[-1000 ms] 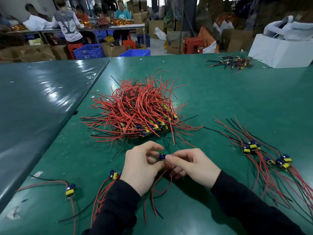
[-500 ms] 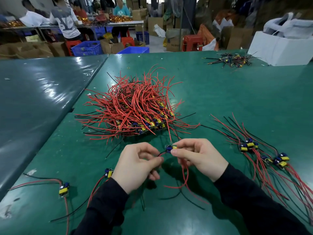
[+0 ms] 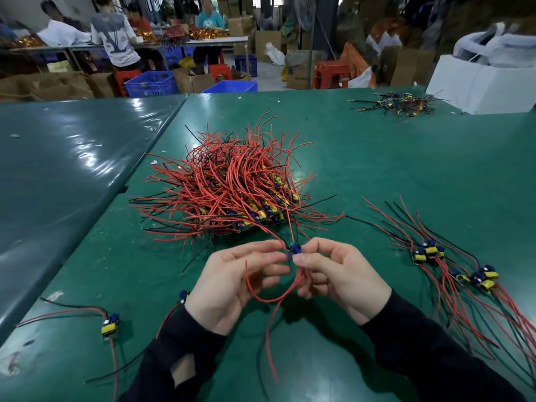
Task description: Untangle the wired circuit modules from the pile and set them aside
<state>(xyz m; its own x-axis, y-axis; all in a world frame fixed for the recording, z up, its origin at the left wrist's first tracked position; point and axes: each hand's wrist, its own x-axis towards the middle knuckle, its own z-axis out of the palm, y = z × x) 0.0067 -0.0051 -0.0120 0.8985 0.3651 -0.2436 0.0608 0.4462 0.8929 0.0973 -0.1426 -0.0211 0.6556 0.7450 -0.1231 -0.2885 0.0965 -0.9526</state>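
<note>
Right up front, both hands meet over the green table (image 3: 377, 169), pinching one small blue module (image 3: 295, 250) between them. The left hand (image 3: 232, 281) has fingertips closed on the module's left side, and the right hand (image 3: 342, 278) clamps it with thumb and forefinger from the right. Red wires (image 3: 271, 297) from it loop down between the palms, and a couple more run up toward the pile.

Down at the left, one loose module (image 3: 110, 324) lies by itself, and a second one (image 3: 184, 295) peeks out just beside the left wrist. Off to the right sits the set-aside group (image 3: 455, 265), looks like about five or six modules with wires fanned out, hard to count exactly.

Just beyond the hands is the big pile (image 3: 232, 192), way too many tangled red and black wires to count. Far right corner has one smaller heap (image 3: 397, 104) next to one white box (image 3: 475, 85). Four people sit at a table in the back.
</note>
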